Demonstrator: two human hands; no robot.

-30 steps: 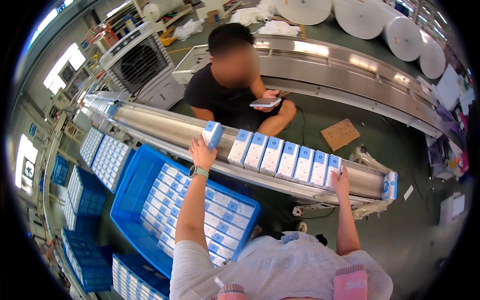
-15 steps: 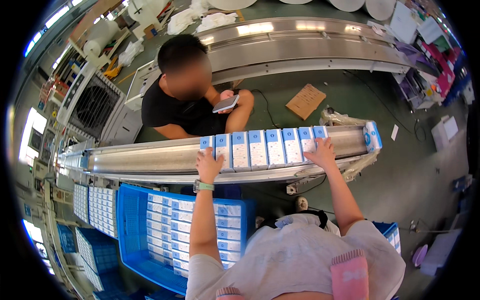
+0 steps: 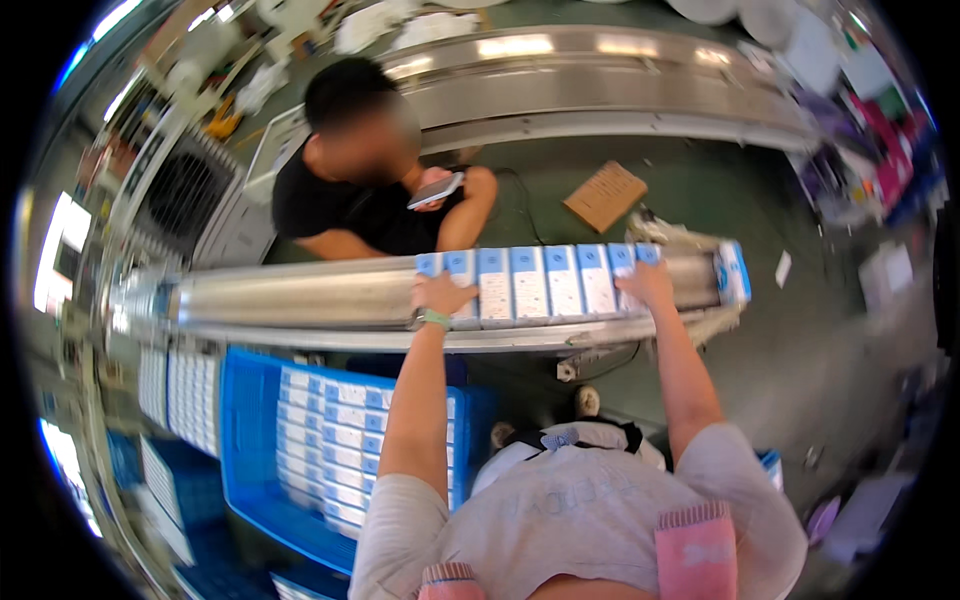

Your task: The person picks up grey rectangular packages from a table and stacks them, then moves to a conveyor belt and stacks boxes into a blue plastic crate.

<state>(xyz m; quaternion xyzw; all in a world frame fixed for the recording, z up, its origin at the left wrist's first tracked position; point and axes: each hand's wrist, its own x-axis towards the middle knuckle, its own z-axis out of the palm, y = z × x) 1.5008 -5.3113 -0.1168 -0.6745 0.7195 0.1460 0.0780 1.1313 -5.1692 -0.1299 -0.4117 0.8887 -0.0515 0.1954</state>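
A row of several upright white-and-blue cartons (image 3: 527,284) stands side by side on the conveyor belt (image 3: 300,297). My left hand (image 3: 440,293) lies over the left end of the row, its fingers around the end carton. At the opposite end, my right hand (image 3: 648,282) grips the last cartons, thumb on the near side. Between them the cartons are squeezed close together. They still rest on or just above the belt; which one I cannot tell. One more blue-and-white pack (image 3: 735,272) is at the belt's right end.
Below the conveyor on the left stands a blue crate (image 3: 240,440) packed with similar cartons. Across the belt a person (image 3: 345,190) in black sits holding a phone (image 3: 436,190). A flat piece of cardboard (image 3: 606,196) lies on the floor; a second metal conveyor (image 3: 600,95) runs behind.
My left hand has moved right along the belt and wraps further over the end carton. The row sits slightly further right and tighter. The whole view has shifted a little.
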